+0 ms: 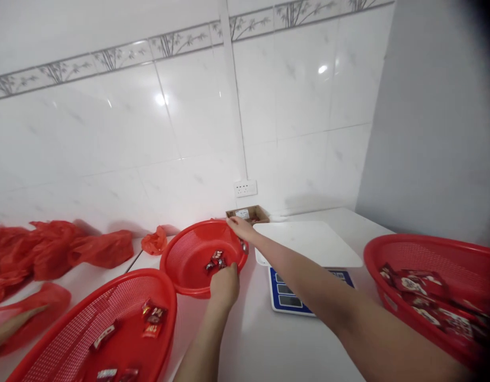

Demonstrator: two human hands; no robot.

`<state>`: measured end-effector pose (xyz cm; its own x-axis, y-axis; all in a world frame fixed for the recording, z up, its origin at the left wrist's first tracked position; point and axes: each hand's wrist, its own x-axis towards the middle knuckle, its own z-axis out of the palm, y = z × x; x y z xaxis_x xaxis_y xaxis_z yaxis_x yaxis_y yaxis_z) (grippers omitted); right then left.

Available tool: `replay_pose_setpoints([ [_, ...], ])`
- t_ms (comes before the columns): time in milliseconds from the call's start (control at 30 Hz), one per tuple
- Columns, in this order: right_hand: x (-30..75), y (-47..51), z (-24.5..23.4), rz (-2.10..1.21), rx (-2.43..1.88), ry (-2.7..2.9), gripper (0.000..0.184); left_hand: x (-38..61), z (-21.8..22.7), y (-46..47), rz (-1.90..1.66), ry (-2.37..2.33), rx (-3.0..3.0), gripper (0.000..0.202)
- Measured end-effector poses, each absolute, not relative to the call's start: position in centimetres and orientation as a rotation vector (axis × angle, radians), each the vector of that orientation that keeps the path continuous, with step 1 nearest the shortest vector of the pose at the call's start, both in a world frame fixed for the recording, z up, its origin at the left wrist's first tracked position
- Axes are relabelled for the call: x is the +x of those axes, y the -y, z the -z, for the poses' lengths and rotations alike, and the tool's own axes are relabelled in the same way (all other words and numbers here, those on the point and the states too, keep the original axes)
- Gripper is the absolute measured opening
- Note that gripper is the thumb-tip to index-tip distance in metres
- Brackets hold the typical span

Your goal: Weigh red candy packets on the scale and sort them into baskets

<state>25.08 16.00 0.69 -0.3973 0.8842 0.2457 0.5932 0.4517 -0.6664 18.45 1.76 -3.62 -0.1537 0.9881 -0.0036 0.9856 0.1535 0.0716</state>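
Note:
A round red plastic basket (185, 265) with perforated sides stands in the middle, a few small wrapped packets (217, 260) on its floor. My left hand (225, 286) is closed over its near right rim, fingertips hidden inside. At the far right rim, my right hand (241, 228) grips the same basket, and its underside is hidden. A small dark, shiny piece (244, 245) shows just below my right hand, too blurred to name. My right forearm crosses over a weighing scale (290, 289) with a white platform and blue display panel.
Larger red baskets with wrapped packets stand at front left (171, 302) and right (372, 254). Red plastic bags (102, 249) lie along the wall. Behind the middle basket is a small cardboard box (261, 213). Another person's forearm (14, 329) shows at left behind a red bag.

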Motion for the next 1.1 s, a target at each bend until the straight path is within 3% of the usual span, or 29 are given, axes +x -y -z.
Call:
replay_pose_setpoints([
  [200, 24.9, -13.8, 1.2, -0.758, -1.043, 2.324, 0.055, 18.5, 3.1, 0.5, -0.271, -2.248, 2.215, 0.037],
  [333, 28.6, -11.9, 2.0, -0.766, -0.923, 2.501, 0.049, 17.3, 4.1, 6.1, -0.504, -2.278, 2.32, 0.04],
  [433, 30.8, -10.1, 1.7, -0.661, -0.697, 2.7, 0.041, 15.4, 6.2, 10.9, -0.609, -2.631, 2.207, 0.039],
  [600, 32.0, -7.7, 1.7, -0.407, -0.506, 2.858, 0.046, 11.3, 8.3, 15.5, -0.473, -3.138, 1.679, 0.046],
  [767, 32.5, -5.7, 2.4, -0.461, -0.57, 2.85, 0.046, 7.0, 6.4, 14.9, -0.337, -2.942, 1.649, 0.05],
  [1100, 33.1, -3.7, 3.0, -0.426, -0.41, 2.829, 0.048, 2.6, 2.9, 6.9, -0.399, -2.772, 1.796, 0.052],
])
